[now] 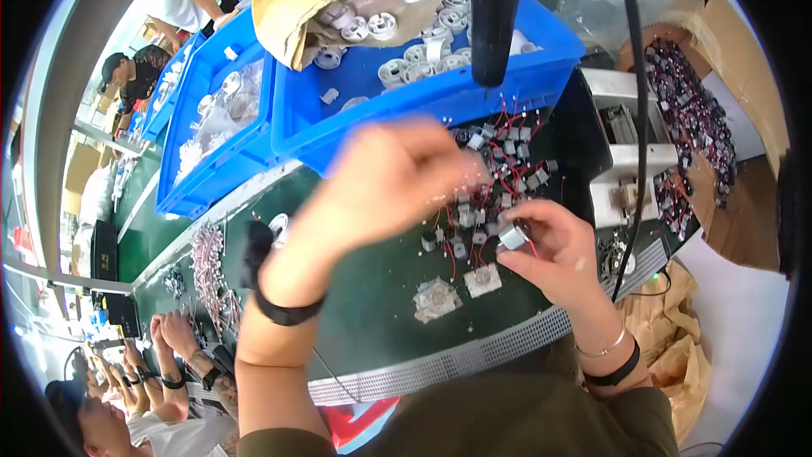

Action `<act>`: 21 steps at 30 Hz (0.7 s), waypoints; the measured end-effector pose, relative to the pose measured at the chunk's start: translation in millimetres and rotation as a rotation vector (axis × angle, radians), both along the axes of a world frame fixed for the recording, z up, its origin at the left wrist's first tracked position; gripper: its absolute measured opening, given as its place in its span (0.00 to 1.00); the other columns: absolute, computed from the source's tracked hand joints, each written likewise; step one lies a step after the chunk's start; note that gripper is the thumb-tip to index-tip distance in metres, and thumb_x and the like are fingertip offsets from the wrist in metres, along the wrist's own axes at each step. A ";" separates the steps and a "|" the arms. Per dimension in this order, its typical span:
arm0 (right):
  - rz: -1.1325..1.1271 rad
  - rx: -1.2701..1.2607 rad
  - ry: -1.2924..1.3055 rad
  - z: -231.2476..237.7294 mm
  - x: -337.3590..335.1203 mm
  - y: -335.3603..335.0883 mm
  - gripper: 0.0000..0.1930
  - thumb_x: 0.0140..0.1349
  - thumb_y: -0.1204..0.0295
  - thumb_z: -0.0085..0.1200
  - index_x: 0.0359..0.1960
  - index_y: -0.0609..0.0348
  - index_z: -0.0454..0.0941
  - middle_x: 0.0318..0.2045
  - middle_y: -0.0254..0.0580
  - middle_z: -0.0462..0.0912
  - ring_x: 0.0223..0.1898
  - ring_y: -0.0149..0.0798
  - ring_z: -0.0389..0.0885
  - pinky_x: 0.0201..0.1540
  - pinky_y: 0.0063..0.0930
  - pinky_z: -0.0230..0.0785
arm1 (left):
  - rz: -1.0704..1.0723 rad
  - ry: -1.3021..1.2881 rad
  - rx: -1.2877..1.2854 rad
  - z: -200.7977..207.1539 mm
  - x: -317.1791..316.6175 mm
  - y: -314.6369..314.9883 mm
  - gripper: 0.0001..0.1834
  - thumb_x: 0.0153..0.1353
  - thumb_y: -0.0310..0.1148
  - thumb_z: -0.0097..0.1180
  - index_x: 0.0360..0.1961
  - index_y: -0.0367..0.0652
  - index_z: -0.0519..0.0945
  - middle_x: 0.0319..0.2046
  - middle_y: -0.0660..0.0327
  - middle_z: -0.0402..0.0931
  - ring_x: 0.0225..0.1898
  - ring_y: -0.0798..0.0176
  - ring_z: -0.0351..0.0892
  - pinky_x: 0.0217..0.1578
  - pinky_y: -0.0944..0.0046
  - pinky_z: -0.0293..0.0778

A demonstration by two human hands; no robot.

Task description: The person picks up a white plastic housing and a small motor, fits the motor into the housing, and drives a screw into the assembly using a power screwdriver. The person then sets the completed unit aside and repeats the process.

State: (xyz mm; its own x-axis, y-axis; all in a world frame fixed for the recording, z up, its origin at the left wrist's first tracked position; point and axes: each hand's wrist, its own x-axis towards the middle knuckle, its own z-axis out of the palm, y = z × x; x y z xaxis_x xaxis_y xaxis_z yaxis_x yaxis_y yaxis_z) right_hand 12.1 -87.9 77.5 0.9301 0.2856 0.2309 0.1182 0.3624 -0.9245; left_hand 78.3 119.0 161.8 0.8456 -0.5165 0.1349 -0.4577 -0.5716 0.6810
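Motor in hand: one small motor [513, 235], silver casing, red wire, off the surface, pinched between thumb and fingers of right hand [554, 252].
Left hand: left hand [404, 167] blurred, over near side of the big bin and far-left edge of the pile; can't tell if wide, narrow or holding anything.
Done: one motor picked out; no clearly finished set visible.
Left over: plenty, judging by the motor pile [534, 179], loose and tangled with red wires, beyond right hand; looks early or mid-batch.
Surface: green surface [364, 326], perforated strip [516, 332] along near edge; white block [483, 280] and lumpy pale piece [436, 300] near the pile; wire bundle [210, 267] to the left.
Far side: big blue bin [541, 76] with white round parts [419, 68], brown sack [283, 0] over it; second blue bin [218, 179] to its left.
Right side: metal fixture [622, 156]; cardboard box [757, 233] holding more wired motors.
Room: co-workers at left, near and far; one co-worker's hands [178, 334] at the surface, nearer end.
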 end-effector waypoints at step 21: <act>-0.064 -0.328 0.102 -7.4 -25.8 -38.0 0.14 0.51 0.86 0.57 0.42 0.66 0.74 0.40 0.41 0.76 0.38 0.29 0.77 0.40 0.22 0.72 | -0.065 -0.187 0.747 25.8 169.6 25.6 0.27 0.39 0.38 0.62 0.44 0.38 0.76 0.39 0.46 0.77 0.43 0.47 0.76 0.44 0.57 0.71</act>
State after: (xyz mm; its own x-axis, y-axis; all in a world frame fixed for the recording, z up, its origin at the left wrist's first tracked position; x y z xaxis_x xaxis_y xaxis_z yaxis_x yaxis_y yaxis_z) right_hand -13.7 -125.8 70.1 0.9621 0.2695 0.0418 0.0325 0.0388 -0.9987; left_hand 247.8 144.6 187.6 0.8078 -0.5747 -0.1310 -0.5759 -0.8169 0.0331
